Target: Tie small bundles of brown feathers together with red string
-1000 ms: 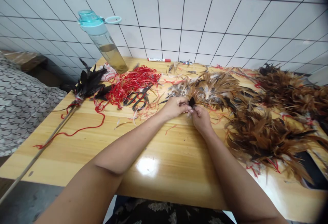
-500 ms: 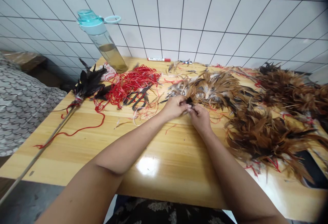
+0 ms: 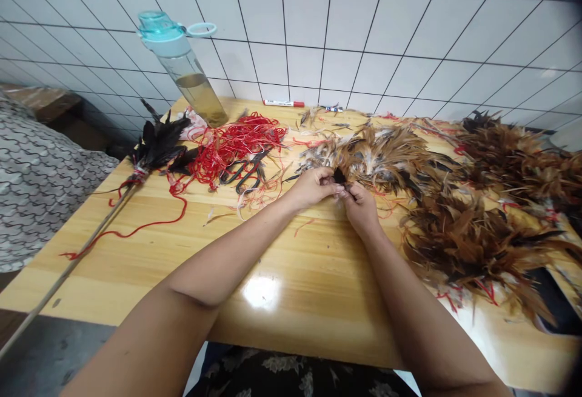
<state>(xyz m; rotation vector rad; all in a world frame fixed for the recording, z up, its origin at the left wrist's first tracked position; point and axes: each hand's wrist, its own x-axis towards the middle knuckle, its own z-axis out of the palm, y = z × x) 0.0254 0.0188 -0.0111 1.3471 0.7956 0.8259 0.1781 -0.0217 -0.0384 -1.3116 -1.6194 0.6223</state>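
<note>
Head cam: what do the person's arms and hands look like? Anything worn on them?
The left arm and right arm are bare, with no sleeves in view. The left hand and right hand wear no gloves, and no rings, watch or bracelet show. A dark garment with a pale floral print shows below them.

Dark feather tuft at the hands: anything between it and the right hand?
Nothing visible: the dark feather tuft sits directly at the fingers of the right hand, with the left hand closing in from the other side.
</note>
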